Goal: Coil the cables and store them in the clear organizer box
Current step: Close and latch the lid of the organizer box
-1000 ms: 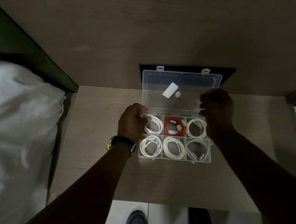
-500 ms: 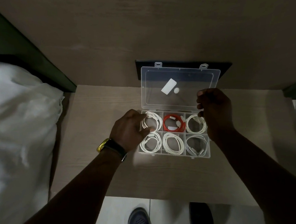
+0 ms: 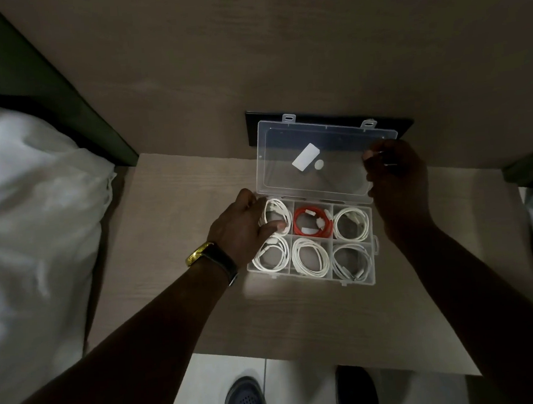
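**Six coils, six compartments**

One clear organizer box (image 3: 360,282) held six compartments. Five white cable coils (image 3: 310,258) and one red cable coil (image 3: 312,223) lay inside, one to each. Two hands were in view, the left hand (image 3: 240,232) and the right hand (image 3: 396,180); also two shoes (image 3: 246,402) and one wristwatch (image 3: 210,256).

— Where does your one camera sit?
— On your head, wide-angle, looking steeply down over both forearms at the tabletop (image 3: 175,271), close above it.
— How far does it reach?
— From the wall panel (image 3: 248,45) ahead down to your shoes (image 3: 246,402) on the floor.
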A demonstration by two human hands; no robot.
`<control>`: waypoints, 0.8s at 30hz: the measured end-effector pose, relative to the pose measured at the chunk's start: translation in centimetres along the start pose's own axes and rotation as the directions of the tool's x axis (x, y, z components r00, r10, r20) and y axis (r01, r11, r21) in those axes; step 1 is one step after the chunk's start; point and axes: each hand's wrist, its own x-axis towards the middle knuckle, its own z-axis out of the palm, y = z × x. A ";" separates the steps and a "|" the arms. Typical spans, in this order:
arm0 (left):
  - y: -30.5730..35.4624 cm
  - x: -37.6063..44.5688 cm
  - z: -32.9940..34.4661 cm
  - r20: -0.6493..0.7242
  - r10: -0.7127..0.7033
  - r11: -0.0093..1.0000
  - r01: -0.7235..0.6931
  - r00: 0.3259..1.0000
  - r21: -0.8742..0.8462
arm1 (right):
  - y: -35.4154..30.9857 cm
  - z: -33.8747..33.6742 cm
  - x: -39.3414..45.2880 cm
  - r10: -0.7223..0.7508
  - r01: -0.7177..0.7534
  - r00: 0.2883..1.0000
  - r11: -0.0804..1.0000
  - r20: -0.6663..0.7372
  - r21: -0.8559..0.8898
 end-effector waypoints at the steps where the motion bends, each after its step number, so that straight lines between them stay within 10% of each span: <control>1: -0.1 -0.4 0.2 -0.010 0.014 1.000 -0.014 1.000 0.003 | 0.1 0.0 0.1 -0.009 0.008 1.000 0.999 -0.024 -0.036; 9: -0.2 -0.7 0.7 -0.076 0.055 0.995 -0.060 0.996 -0.074 | 0.5 -0.7 3.5 -0.122 0.100 0.986 0.977 -0.111 -0.188; 17: 0.0 -1.2 0.4 -0.036 0.073 0.995 -0.076 0.997 -0.070 | -0.4 -2.3 1.9 -0.057 0.058 0.996 0.998 -0.065 0.010; 24: 0.9 -1.8 0.9 -0.197 -0.127 0.975 0.086 0.972 -0.203 | 3.3 -5.2 -6.3 -0.068 0.074 0.996 0.992 0.055 -0.098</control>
